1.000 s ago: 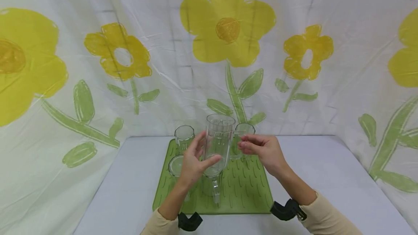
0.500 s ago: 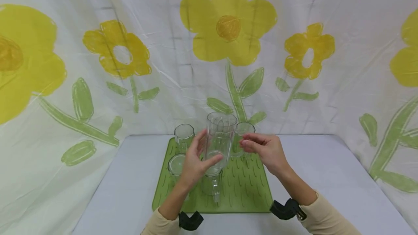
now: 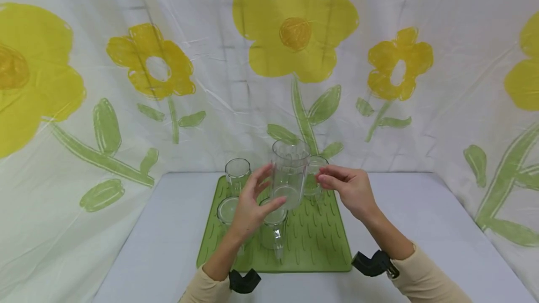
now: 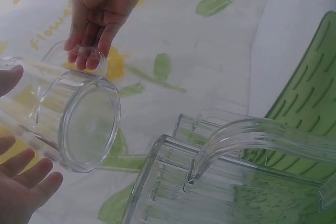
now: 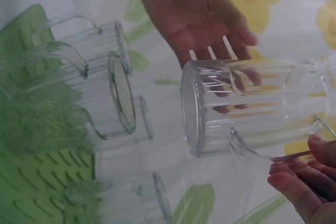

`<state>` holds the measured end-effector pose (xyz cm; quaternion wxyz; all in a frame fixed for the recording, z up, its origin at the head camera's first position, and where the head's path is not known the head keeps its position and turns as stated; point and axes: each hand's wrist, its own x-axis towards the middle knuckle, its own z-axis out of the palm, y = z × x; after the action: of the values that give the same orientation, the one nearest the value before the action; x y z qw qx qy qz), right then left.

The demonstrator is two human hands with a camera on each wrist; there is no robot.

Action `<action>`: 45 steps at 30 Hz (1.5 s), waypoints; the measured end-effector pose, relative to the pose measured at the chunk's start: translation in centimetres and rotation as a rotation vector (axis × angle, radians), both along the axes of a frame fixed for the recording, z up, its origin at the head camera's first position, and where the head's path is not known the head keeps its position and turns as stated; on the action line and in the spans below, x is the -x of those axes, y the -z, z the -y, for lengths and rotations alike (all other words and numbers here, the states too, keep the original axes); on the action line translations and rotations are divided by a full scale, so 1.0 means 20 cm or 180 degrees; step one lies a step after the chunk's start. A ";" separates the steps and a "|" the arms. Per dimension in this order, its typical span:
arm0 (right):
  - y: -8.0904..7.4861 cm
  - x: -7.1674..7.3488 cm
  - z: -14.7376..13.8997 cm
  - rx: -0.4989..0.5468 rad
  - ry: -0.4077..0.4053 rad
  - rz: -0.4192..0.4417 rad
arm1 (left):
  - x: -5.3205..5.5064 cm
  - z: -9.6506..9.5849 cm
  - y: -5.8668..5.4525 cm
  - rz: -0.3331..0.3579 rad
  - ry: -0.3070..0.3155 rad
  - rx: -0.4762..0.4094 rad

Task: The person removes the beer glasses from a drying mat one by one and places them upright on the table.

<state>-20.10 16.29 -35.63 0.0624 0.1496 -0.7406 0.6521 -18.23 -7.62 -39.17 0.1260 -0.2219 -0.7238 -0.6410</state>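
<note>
A clear glass mug (image 3: 289, 179) hangs tilted above the mat, its rim turned up and away. My right hand (image 3: 353, 191) pinches its handle from the right side. On the other side my left hand (image 3: 251, 205) is held with fingers and thumb spread around the body of the mug. In the left wrist view the mug's round base (image 4: 90, 125) faces the camera, and the left fingers (image 4: 31, 179) look apart from the glass. The right wrist view has the left hand (image 5: 202, 17) behind the mug; whether it touches cannot be told.
A green ribbed drying mat (image 3: 313, 256) lies on the white table (image 3: 404, 228). Several more glass mugs stand on it: one back left (image 3: 237, 172), one front left (image 3: 227, 210), one front middle (image 3: 273, 233), one back right, partly hidden. A flowered curtain (image 3: 210, 60) hangs behind.
The mug and my right hand have moved a little to the right and slightly up. My left hand has stayed nearly in place, so the mug sits farther from its palm.
</note>
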 end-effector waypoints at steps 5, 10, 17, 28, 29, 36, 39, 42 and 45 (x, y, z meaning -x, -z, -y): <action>0.00 0.01 -0.02 0.0038 0.0025 -0.0101 | -0.01 0.01 -0.01 0.0063 -0.0011 0.0080; 0.00 0.02 -0.04 0.0091 0.0080 -0.0233 | -0.02 0.04 0.00 0.0121 -0.0083 0.0210; 0.00 0.04 -0.09 0.0127 0.0223 -0.0334 | -0.05 0.11 0.01 -0.0036 -0.0216 0.0561; 0.00 0.10 -0.17 0.0176 0.0456 -0.0483 | -0.07 0.28 0.03 -0.0035 -0.0466 0.0863; 0.00 0.10 -0.18 0.0166 0.0483 -0.0490 | -0.08 0.30 0.03 -0.0001 -0.0466 0.0854; 0.01 0.13 -0.25 0.0269 0.0664 -0.0542 | -0.11 0.40 0.07 0.0108 -0.0585 0.0921; 0.02 0.15 -0.28 0.0331 0.0744 -0.0566 | -0.11 0.46 0.11 0.0128 -0.0642 0.0953; 0.02 0.17 -0.30 0.0356 0.0839 -0.0569 | -0.12 0.51 0.14 0.0148 -0.0727 0.0963; 0.02 0.19 -0.32 0.0401 0.0978 -0.0521 | -0.13 0.57 0.18 0.0103 -0.0799 0.0968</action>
<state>-23.85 22.66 -36.12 0.2306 0.0830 -0.7048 0.6657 -15.62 -18.95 -42.68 0.1584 -0.1360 -0.8362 -0.5071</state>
